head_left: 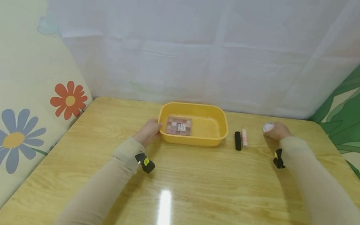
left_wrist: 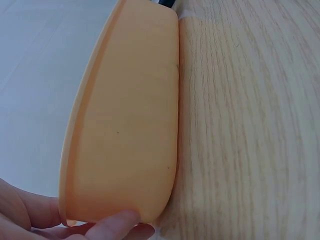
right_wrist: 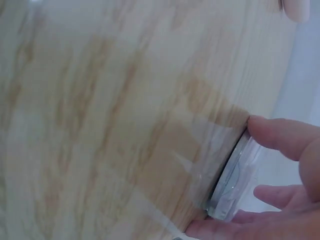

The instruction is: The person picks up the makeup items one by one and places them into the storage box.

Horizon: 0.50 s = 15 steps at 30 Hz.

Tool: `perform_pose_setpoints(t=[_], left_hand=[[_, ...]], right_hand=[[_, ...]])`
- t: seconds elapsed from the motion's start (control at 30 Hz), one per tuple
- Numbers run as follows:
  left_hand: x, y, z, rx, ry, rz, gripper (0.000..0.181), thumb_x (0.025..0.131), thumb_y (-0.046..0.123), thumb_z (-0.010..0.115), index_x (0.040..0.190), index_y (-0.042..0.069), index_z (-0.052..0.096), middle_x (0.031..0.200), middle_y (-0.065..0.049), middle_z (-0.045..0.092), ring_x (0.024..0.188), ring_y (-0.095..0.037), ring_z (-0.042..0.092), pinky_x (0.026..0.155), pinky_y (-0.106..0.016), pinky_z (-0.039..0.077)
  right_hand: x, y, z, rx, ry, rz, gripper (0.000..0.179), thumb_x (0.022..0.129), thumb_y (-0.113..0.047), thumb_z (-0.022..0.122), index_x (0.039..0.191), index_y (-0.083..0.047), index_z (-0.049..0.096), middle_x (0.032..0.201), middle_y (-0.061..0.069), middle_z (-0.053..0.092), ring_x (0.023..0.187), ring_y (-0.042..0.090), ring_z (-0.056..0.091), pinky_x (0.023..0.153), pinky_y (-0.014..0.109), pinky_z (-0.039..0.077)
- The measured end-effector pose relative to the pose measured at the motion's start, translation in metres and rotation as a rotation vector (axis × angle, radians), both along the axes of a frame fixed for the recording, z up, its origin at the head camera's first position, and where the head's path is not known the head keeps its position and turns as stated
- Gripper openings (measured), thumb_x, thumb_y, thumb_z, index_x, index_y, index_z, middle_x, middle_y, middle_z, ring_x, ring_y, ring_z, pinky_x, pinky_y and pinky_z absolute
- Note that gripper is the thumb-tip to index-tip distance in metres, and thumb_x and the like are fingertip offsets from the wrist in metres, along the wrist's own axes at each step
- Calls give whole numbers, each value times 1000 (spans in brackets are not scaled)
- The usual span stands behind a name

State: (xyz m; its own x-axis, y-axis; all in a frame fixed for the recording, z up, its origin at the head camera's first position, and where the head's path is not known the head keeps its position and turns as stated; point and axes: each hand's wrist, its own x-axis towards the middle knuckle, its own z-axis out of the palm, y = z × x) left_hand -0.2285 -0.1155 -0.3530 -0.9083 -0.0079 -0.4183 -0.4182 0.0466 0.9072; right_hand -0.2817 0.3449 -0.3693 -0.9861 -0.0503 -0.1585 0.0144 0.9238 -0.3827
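Note:
On the wooden table stands a yellow plastic basin (head_left: 193,141), its outer wall (left_wrist: 125,115) filling much of the left wrist view. My left hand (head_left: 149,131) grips the basin's left end, thumb at the rim and fingers against the outside wall. A makeup palette (head_left: 179,126) with reddish squares and the letters "BACK" lies inside on the left. Right of the basin, my right hand (head_left: 279,131) holds a small round flat case (head_left: 268,127) by its edges. In the right wrist view this case (right_wrist: 232,180) looks clear with a silvery rim, tilted close over the table.
Between the basin and my right hand lie a black tube (head_left: 238,141) and a pink-and-white tube (head_left: 244,138), side by side. White cloth (head_left: 202,58) hangs behind the table's back edge. Flower-painted panels (head_left: 14,140) flank the table.

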Motion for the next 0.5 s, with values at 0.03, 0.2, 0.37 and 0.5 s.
perform_pose_setpoints(t=[0.03, 0.2, 0.37, 0.5], left_hand=[[0, 0, 0, 1, -3, 2, 43, 104, 4, 30, 145, -10, 30, 142, -25, 43, 129, -32, 44, 108, -40, 39], [1, -2, -2, 1, -6, 5, 43, 105, 4, 31, 145, -10, 31, 141, -24, 43, 128, -31, 44, 108, -40, 39], [1, 0, -1, -6, 8, -7, 43, 104, 4, 30, 145, -11, 30, 140, -25, 43, 127, -32, 44, 108, -40, 39], [1, 1, -1, -18, 10, -14, 43, 105, 4, 29, 145, -10, 30, 141, -25, 43, 126, -31, 44, 108, -40, 39]], right_hand=[[0, -1, 0, -4, 7, 3, 58, 81, -15, 65, 108, 31, 40, 101, 43, 49, 90, 50, 50, 85, 59, 46], [3, -1, -2, -9, 40, 0, 57, 78, -14, 66, 106, 29, 41, 97, 41, 50, 88, 49, 50, 81, 58, 46], [7, 1, -4, -18, 97, 14, 52, 74, -13, 69, 98, 26, 44, 88, 36, 51, 80, 45, 50, 73, 55, 47], [11, 1, -3, -23, 125, 50, 52, 73, -13, 71, 97, 25, 45, 85, 34, 52, 77, 43, 50, 70, 52, 47]])
